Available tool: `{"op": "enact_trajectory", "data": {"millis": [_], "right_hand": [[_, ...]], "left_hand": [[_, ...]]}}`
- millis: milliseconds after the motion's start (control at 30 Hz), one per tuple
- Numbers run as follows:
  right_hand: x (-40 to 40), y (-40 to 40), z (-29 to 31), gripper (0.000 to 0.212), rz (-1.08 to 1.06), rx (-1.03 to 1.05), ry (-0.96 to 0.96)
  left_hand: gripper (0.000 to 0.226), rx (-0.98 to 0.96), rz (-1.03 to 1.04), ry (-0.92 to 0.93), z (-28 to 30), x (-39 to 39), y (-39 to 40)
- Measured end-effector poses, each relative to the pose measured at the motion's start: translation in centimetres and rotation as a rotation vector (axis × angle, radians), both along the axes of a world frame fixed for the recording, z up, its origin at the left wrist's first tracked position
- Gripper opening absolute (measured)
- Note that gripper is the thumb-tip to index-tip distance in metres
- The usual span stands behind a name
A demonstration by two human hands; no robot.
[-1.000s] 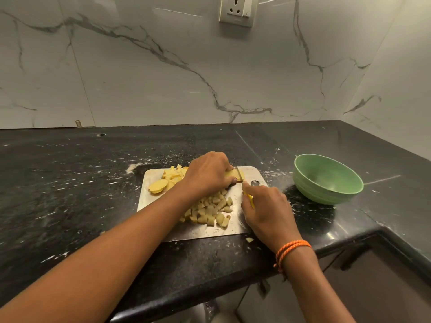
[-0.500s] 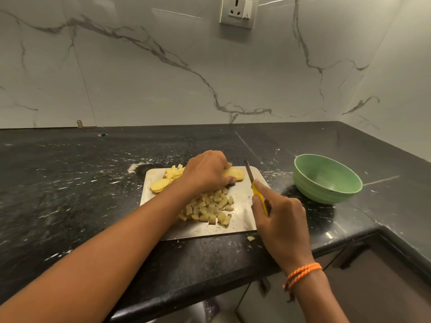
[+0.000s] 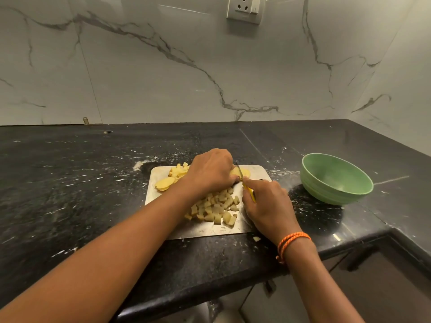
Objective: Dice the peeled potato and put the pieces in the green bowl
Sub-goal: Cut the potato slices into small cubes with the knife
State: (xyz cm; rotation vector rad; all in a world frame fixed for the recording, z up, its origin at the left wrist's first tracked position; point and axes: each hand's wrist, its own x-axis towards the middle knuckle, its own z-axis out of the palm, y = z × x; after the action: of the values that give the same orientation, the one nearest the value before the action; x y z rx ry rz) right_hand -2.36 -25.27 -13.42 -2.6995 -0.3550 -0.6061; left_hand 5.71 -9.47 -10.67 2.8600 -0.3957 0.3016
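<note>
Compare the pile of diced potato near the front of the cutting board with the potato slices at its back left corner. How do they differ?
The diced potato is small, roughly cube-shaped pieces; the potato slices are broad, flat and rounded. The dice look duller and darker; the slices are brighter yellow. The dice form a loose heap of many pieces; the slices are only a few, overlapping. Both lie on the cutting board, none in the green bowl.

2 hands are in view, the left hand (image 3: 211, 170) and the right hand (image 3: 268, 206), with 1 knife (image 3: 247, 186), 1 metal cutting board (image 3: 163, 194) and 1 green bowl (image 3: 335, 179). On the board lie 1 potato piece under the blade (image 3: 245, 172), 1 potato slice (image 3: 164, 183) and 2 heaps of diced pieces (image 3: 215, 209), too many and too overlapped to count; 1 stray bit (image 3: 256, 238) sits on the 1 black counter (image 3: 70, 183), and 1 wall socket (image 3: 243, 8) hangs above
</note>
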Motion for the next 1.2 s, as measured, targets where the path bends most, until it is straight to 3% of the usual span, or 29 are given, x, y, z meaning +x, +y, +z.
{"op": "enact_trajectory", "data": {"millis": [433,633,900,1200], "right_hand": [[-4.9,-1.9,-0.8,0.040,0.024,0.068,0.010],[-6.0,-1.5,-0.1,0.040,0.000,0.216,-0.081],[-0.5,0.9,0.2,0.035,0.000,0.072,-0.074],[-0.2,0.8,0.0,0.038,-0.017,0.041,-0.112]], "left_hand": [[0.039,0.030,0.001,-0.042,0.0,-0.3,-0.1],[0.043,-0.012,-0.001,0.036,-0.1,0.8,0.8],[0.041,-0.059,-0.018,0.085,0.2,1.1,1.6],[0.048,-0.071,-0.036,0.053,0.2,1.3,1.5]]}}
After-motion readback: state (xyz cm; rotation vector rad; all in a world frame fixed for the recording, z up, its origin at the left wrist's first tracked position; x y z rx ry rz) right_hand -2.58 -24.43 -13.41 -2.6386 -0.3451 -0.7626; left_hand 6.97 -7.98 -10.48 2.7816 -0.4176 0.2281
